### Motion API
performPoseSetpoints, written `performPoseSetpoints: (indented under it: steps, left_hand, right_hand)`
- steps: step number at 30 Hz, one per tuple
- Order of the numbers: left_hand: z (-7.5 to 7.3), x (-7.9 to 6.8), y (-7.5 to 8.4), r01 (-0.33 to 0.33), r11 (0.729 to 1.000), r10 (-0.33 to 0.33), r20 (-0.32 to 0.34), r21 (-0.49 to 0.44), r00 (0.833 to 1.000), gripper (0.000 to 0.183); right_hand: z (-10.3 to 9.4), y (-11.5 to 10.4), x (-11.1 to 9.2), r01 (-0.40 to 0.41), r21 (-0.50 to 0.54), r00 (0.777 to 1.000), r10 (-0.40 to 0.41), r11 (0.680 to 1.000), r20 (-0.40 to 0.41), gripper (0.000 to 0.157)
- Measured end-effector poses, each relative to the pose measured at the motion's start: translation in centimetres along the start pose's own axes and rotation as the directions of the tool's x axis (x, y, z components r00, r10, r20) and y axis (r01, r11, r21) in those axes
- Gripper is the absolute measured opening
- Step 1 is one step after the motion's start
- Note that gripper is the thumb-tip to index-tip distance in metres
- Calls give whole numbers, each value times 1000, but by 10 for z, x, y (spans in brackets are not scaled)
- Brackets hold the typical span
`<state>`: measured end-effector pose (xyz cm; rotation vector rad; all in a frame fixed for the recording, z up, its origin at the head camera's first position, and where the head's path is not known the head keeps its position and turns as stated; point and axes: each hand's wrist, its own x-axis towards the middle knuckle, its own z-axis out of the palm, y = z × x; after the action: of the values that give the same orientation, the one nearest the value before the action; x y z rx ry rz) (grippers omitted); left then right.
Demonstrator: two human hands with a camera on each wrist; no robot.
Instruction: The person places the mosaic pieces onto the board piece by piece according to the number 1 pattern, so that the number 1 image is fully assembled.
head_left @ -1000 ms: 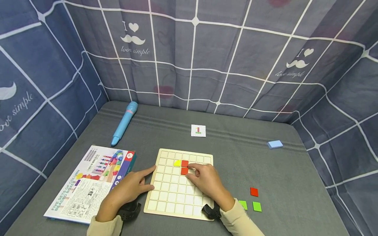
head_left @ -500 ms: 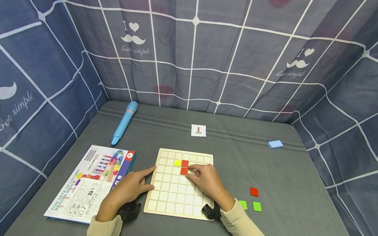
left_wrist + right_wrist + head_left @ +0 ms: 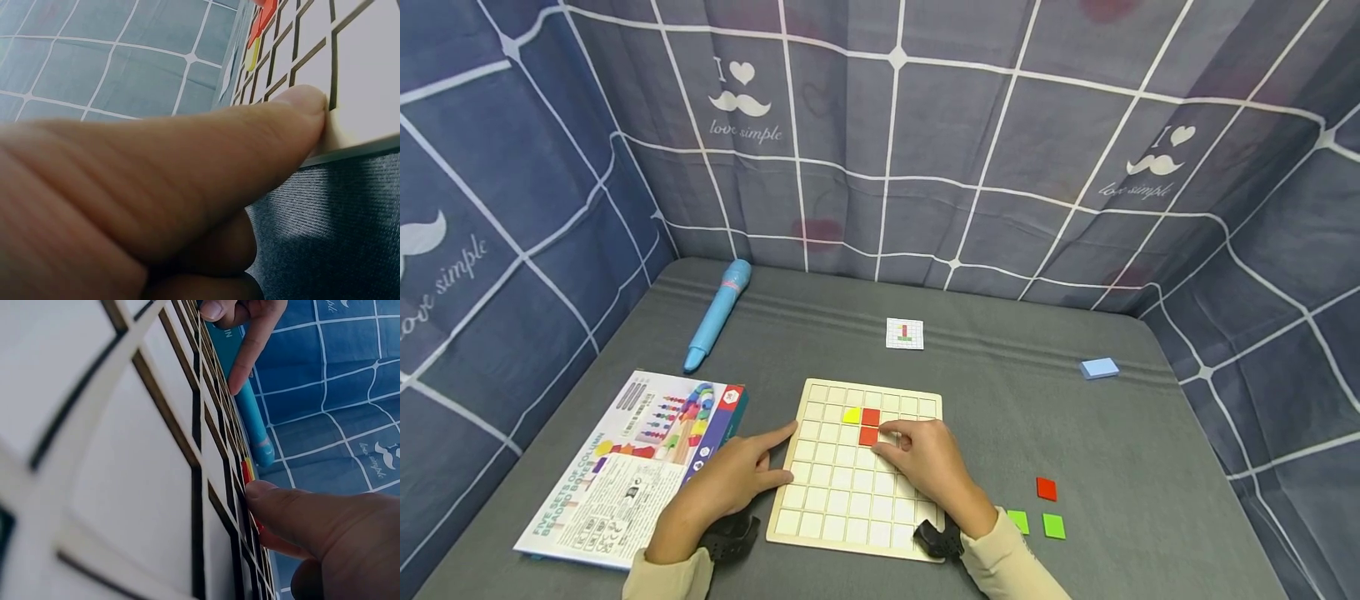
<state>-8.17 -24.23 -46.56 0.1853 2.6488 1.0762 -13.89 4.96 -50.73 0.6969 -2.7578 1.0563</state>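
Note:
A wooden grid board (image 3: 820, 475) lies flat in the head view. On it, a yellow square tile (image 3: 852, 415) sits beside a red tile (image 3: 870, 417), with a second red tile (image 3: 868, 436) just below that one. My right hand (image 3: 925, 458) is over the board, thumb and forefinger pinching the lower red tile at its right side. In the right wrist view the thumb (image 3: 281, 509) touches the red tile and hides part of it. My left hand (image 3: 737, 475) rests at the board's left edge, thumb and forefinger extended against the rim, other fingers tucked under.
Right of the board lie a loose red tile (image 3: 1047, 489) and two green tiles (image 3: 1054, 527), one partly behind the sleeve. A pattern card (image 3: 905, 334) and a blue block (image 3: 1099, 368) lie farther back. A printed box (image 3: 632, 475) and blue microphone-shaped object (image 3: 718, 317) are leftward.

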Motion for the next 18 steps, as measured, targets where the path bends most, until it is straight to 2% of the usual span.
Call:
performPoseSetpoints:
  steps: [6, 12, 18]
  left_hand:
    - [1, 1, 0, 17, 1000, -17, 7, -4, 1000, 68]
    - [0, 0, -1, 10, 1000, -10, 10, -4, 1000, 68]
    - [-2, 0, -2, -14, 1000, 14, 13, -17, 1000, 69]
  right_hand:
    - [-3, 0, -3, 11, 6, 1000, -11, 1000, 4, 19]
    - [-13, 0, -6, 2, 138, 1000, -2, 990, -1, 15]
    - [-32, 4, -13, -7, 197, 1000, 9, 980, -9, 15]
